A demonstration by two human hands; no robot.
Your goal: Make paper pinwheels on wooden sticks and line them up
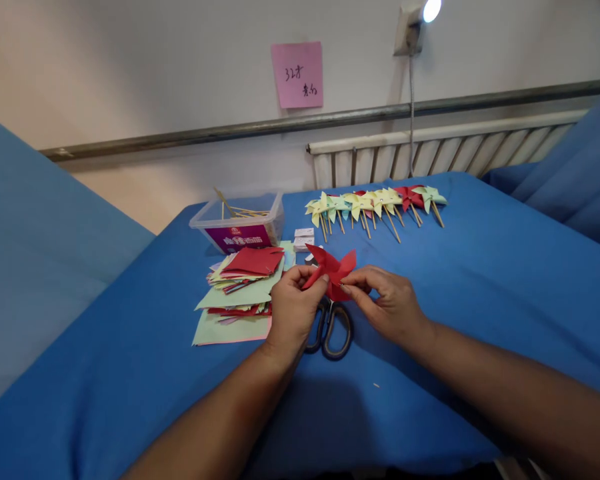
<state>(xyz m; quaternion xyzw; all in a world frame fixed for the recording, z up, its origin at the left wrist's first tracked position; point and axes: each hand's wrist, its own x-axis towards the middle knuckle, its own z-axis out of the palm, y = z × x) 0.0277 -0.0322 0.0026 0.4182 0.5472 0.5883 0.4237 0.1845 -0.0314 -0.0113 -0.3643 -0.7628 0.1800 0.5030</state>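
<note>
A red paper pinwheel (334, 268) with folded, pointed blades is held up over the table. My left hand (294, 301) is closed on its left side, thumb in front and fingers behind. At its lower right, my right hand (387, 300) pinches a small, thin thing that looks like a pin (341, 285), close to the red paper. Below the pinwheel lies a pair of scissors (336, 333), dark handles toward me, its blades hidden. Just behind are small white boxes (304, 240).
Stacked colored paper squares (253, 263) lie left of my hands. Behind them, a clear plastic box (237, 230) holds thin sticks. Finished pinwheels on sticks (375, 201) line the back of the blue-covered table (480, 300). A radiator (430, 153) stands beyond.
</note>
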